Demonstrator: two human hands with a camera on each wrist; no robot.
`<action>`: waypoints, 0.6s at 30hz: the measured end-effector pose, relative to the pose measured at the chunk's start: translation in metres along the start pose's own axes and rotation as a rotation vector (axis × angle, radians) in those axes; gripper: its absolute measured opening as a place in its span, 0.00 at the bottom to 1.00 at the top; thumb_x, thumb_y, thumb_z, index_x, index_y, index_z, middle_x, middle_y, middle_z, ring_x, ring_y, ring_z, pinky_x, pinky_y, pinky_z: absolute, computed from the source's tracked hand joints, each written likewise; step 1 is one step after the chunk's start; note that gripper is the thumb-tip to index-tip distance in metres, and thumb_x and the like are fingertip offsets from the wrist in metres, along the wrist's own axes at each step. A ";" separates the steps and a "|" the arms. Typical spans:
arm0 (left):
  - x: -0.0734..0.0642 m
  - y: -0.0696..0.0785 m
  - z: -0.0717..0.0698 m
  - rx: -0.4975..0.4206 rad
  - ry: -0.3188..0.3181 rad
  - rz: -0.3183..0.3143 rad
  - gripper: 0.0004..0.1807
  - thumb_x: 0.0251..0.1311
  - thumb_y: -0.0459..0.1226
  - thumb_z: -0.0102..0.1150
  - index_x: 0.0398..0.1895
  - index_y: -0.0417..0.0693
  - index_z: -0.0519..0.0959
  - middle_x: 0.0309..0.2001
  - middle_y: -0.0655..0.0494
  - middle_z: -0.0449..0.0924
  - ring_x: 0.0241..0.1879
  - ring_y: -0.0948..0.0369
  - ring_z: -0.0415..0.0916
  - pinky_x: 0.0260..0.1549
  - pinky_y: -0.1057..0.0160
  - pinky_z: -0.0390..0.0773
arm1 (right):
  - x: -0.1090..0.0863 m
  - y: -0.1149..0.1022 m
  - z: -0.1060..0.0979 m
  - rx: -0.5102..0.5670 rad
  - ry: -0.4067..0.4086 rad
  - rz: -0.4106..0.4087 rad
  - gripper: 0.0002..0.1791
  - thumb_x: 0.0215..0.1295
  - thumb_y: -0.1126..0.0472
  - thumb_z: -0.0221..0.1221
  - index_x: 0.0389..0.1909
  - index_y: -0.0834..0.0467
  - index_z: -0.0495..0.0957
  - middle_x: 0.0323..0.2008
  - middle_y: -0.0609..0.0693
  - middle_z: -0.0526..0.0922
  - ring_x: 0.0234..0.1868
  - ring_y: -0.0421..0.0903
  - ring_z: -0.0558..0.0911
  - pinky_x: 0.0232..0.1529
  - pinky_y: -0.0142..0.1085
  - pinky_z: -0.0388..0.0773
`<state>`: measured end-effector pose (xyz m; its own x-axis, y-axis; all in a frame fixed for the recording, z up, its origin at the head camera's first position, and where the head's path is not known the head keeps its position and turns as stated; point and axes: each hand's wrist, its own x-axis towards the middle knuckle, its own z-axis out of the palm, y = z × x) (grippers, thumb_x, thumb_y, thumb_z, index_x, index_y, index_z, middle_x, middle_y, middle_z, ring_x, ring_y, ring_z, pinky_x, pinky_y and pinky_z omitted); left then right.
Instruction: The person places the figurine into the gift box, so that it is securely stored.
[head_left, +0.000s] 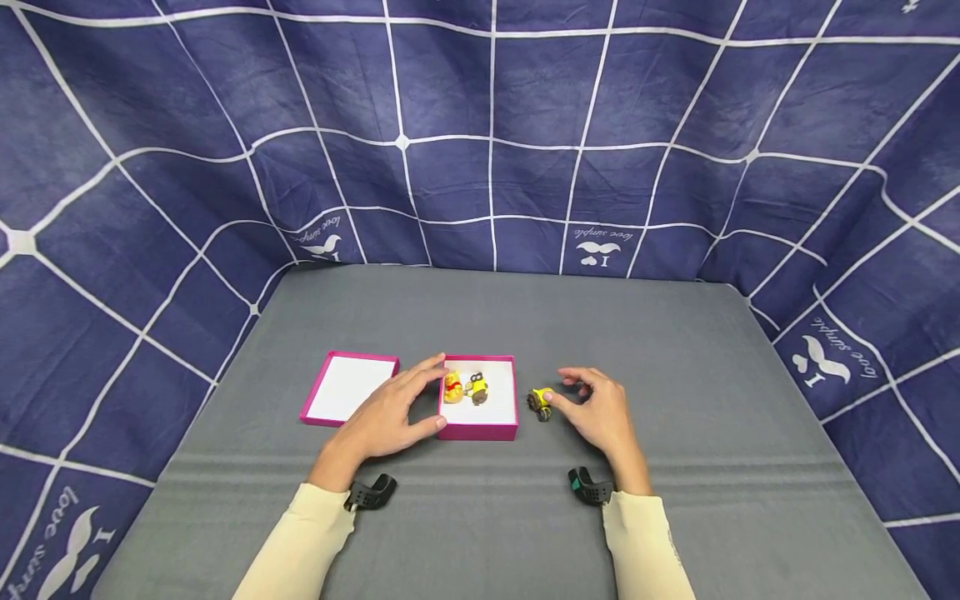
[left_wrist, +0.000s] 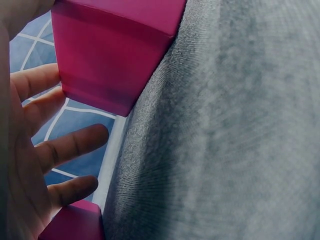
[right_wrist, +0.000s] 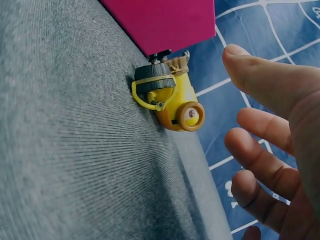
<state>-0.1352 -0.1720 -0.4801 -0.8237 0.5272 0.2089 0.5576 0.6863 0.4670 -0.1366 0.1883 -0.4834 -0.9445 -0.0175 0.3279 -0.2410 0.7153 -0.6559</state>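
A magenta box (head_left: 477,432) with a white inside stands on the table; a yellow bear figure (head_left: 453,388) with a red top and a yellow minion figure (head_left: 477,389) lie in it. My left hand (head_left: 390,417) is at the box's left side, fingers fairly straight, fingertips touching its wall; the left wrist view shows them against the magenta side (left_wrist: 110,55). Right of the box another minion figure (right_wrist: 175,95), yellow with a dark barrel-like part and one goggle eye, lies on the cloth. My right hand (head_left: 600,412) hovers beside it, thumb and fingers apart, with a gap in the right wrist view.
The box's lid (head_left: 348,390), white inside with a magenta rim, lies left of the box, partly behind my left hand. Grey cloth (head_left: 480,517) covers the table. A blue curtain (head_left: 525,100) with white lines hangs around the back and sides.
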 end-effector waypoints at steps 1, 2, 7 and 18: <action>0.000 0.000 0.000 -0.003 0.002 0.001 0.40 0.62 0.64 0.56 0.75 0.64 0.61 0.80 0.69 0.50 0.76 0.63 0.58 0.69 0.41 0.65 | 0.000 0.001 0.000 -0.008 -0.007 0.005 0.24 0.50 0.47 0.76 0.47 0.52 0.87 0.36 0.45 0.87 0.32 0.42 0.78 0.37 0.36 0.74; 0.001 0.000 0.000 -0.006 0.003 0.002 0.40 0.62 0.64 0.56 0.75 0.64 0.62 0.80 0.69 0.51 0.76 0.62 0.58 0.68 0.41 0.65 | 0.000 0.002 0.000 -0.015 -0.012 0.009 0.24 0.50 0.46 0.76 0.47 0.52 0.87 0.36 0.45 0.87 0.33 0.42 0.78 0.37 0.36 0.73; 0.001 0.000 0.001 -0.012 -0.001 0.001 0.41 0.62 0.64 0.56 0.76 0.64 0.61 0.80 0.67 0.51 0.76 0.62 0.58 0.68 0.40 0.66 | -0.002 0.003 0.001 -0.028 -0.037 0.009 0.24 0.51 0.46 0.75 0.47 0.52 0.87 0.35 0.45 0.86 0.32 0.42 0.77 0.36 0.35 0.73; 0.000 0.001 0.000 -0.009 0.001 0.001 0.42 0.62 0.67 0.53 0.75 0.63 0.62 0.80 0.68 0.51 0.76 0.62 0.58 0.68 0.40 0.66 | -0.004 -0.002 0.004 -0.011 -0.092 0.003 0.23 0.48 0.46 0.78 0.44 0.51 0.87 0.36 0.44 0.86 0.34 0.43 0.77 0.38 0.35 0.73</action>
<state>-0.1348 -0.1718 -0.4795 -0.8234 0.5271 0.2101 0.5573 0.6812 0.4747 -0.1329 0.1841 -0.4864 -0.9620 -0.0791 0.2614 -0.2359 0.7229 -0.6494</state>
